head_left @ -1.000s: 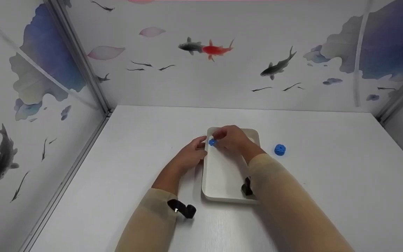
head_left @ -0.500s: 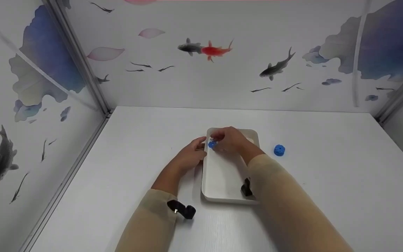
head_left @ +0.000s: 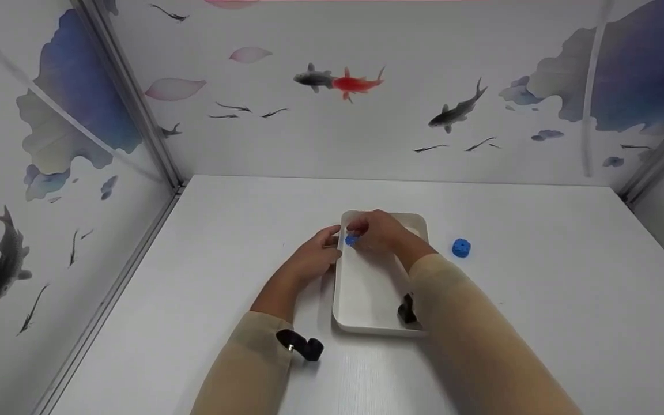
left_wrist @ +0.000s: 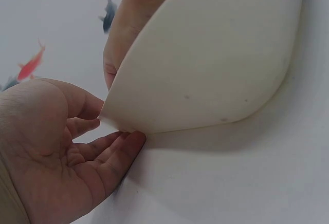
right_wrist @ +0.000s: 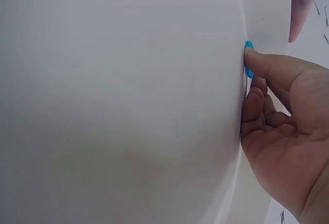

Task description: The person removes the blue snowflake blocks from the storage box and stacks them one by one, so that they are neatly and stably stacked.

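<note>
A white rectangular tray (head_left: 369,288) lies on the table in the head view. My left hand (head_left: 312,253) grips its left side, with fingertips at the rim and outer wall in the left wrist view. My right hand (head_left: 379,230) is inside the tray, near its far left corner. Its thumb is on a small blue round piece with a notched edge (head_left: 351,239), and the other fingers are curled beside it. In the right wrist view the blue piece (right_wrist: 250,59) shows edge-on against the tray floor, partly covered by the thumb.
A second blue round piece, dotted with holes (head_left: 461,248), sits on the white table (head_left: 528,276) to the right of the tray. Black wrist straps (head_left: 300,344) are worn over both sleeves. Printed walls enclose the table at the back and sides.
My right hand and the blue piece have shifted slightly nearer along the tray's left side. More of the piece is now covered by the fingers. The left hand and tray stay in place.
</note>
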### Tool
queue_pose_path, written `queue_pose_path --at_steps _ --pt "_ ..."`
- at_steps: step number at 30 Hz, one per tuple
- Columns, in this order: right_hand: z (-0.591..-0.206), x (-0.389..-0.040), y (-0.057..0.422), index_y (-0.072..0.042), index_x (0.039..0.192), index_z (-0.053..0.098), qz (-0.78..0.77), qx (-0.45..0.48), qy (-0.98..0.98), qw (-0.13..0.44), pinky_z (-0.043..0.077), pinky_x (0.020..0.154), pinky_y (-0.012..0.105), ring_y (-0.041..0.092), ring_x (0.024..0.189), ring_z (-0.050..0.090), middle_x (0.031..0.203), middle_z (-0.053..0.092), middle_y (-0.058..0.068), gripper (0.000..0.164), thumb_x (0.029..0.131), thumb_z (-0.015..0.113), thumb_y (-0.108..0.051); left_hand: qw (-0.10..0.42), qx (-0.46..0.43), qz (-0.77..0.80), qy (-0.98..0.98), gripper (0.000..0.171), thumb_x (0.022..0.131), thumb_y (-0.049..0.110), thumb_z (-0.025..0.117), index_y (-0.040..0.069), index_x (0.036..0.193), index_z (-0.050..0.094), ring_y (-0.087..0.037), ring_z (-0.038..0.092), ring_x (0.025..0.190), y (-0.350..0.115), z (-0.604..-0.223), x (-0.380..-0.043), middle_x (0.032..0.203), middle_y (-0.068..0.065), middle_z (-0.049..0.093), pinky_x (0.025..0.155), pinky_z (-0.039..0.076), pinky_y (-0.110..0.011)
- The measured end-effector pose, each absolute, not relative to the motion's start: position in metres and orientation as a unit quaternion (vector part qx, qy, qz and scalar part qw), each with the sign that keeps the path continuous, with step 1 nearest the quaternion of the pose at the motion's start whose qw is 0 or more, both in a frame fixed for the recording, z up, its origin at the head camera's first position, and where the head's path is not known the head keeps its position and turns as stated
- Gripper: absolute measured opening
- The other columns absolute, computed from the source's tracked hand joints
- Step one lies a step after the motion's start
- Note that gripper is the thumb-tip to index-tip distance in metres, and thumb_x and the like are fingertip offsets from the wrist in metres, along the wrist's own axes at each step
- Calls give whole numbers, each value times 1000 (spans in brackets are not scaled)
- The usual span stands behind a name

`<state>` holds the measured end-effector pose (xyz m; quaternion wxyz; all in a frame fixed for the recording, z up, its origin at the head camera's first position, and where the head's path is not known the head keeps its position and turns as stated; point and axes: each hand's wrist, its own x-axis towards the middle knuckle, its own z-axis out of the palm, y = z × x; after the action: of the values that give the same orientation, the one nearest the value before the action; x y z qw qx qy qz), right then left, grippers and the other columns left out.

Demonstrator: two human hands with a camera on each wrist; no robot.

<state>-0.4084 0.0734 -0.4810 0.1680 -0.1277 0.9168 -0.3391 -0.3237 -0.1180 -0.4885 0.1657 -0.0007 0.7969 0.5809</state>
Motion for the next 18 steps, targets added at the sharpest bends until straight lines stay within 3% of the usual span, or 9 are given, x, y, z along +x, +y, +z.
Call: queue_pose_path --at_steps 7,13,18 --pt "-482 -407 75 -16 129 77 -319 -156 923 150 56 103 40 23 105 63 110 74 3 33 96 78 -19 171 -1 585 793 68 104 22 56 28 168 34 -26 52 151 -118 -490 -325 167 -4 47 125 44 -48" --pt "-481 -407 74 -15 118 79 -308 -151 927 150 57 97 39 23 101 63 109 75 4 26 93 81 -23 170 -1 591 789 68 104 21 56 28 168 34 -27 52 151 -117 -491 -325 167 -5 47 126 43 -49" --pt "-482 -408 74 -16 116 77 -311 -149 928 139 58 100 41 24 103 63 110 73 4 24 93 81 -24 171 -2 592 788 68 104 21 56 27 168 34 -27 52 150 -117 -491 -324 167 -5 48 125 44 -49"
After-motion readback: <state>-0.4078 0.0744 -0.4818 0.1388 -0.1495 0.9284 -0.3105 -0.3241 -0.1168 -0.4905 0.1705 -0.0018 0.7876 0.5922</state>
